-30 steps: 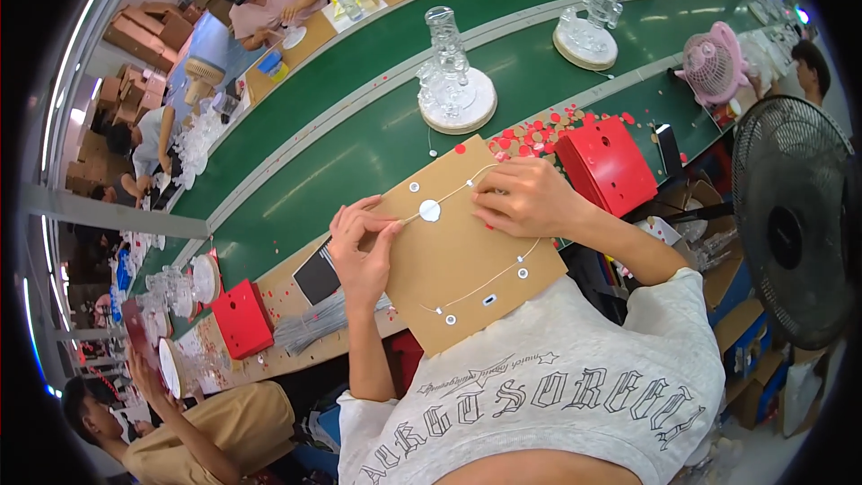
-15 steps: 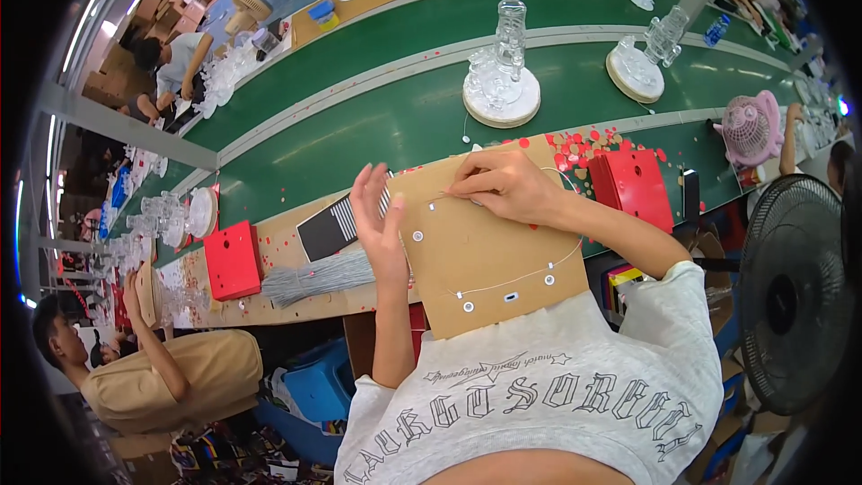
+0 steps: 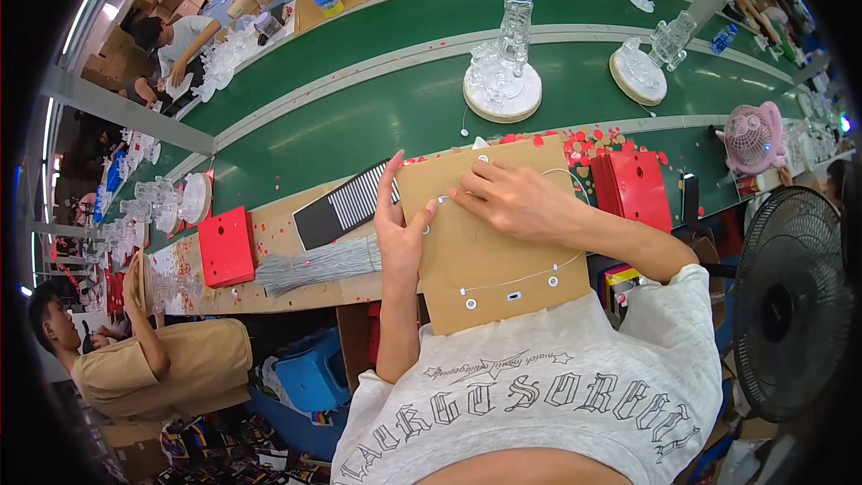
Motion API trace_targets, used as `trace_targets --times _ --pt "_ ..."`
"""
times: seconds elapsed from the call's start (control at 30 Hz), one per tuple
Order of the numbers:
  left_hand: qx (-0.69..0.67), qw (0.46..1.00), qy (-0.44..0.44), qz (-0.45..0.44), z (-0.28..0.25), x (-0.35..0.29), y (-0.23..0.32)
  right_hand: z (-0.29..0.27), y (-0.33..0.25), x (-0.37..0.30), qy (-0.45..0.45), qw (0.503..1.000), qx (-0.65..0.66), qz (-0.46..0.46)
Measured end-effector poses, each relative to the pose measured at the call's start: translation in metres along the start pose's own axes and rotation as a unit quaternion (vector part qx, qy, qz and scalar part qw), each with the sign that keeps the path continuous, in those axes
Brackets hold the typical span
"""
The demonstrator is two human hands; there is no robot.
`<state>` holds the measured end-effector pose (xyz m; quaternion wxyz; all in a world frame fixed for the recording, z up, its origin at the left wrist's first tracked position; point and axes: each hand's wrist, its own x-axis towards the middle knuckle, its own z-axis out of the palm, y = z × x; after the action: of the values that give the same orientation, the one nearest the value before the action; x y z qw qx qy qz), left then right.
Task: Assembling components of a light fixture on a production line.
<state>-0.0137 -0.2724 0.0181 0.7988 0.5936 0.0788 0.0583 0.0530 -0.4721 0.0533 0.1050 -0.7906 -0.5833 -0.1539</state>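
Cardboard panel (image 3: 494,256) in front of us meets our pale grey shirt (image 3: 530,368) along its lower edge, and its far end reaches over the tabletop (image 3: 285,223). Our left hand (image 3: 400,229) is at its left edge, thumb and fingers spread apart, the thumb tip near a small white clip (image 3: 441,200). Our right hand (image 3: 507,200) lies over the upper part, fingers bent, fingertips beside that same clip; we cannot tell whether they are clamped on the thin white cord (image 3: 567,172), which loops out at the right side and runs back across the lower part through two more clips. Near the lower edge we see round white eyelets (image 3: 553,282) and a slotted piece (image 3: 514,296). To our left are a bundle of grey wires (image 3: 319,265), a black sheet with white stripes (image 3: 350,205) and a red stack (image 3: 226,247). To our right, another red stack (image 3: 631,190) stands near a phone (image 3: 690,199). Beyond, clear ornaments on round white bases (image 3: 503,94) stand on the green belt (image 3: 359,135).
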Motion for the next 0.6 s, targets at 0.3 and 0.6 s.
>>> trace_targets --times 0.3,0.6 --pt "-0.003 1.0 -0.001 0.011 -0.002 0.0 -0.002 -0.01 -0.008 0.002 -0.073 0.994 -0.071 -0.025" --pt "0.006 1.0 -0.007 0.009 0.001 0.003 0.001 -0.015 -0.01 0.012 -0.127 0.988 -0.058 -0.068"
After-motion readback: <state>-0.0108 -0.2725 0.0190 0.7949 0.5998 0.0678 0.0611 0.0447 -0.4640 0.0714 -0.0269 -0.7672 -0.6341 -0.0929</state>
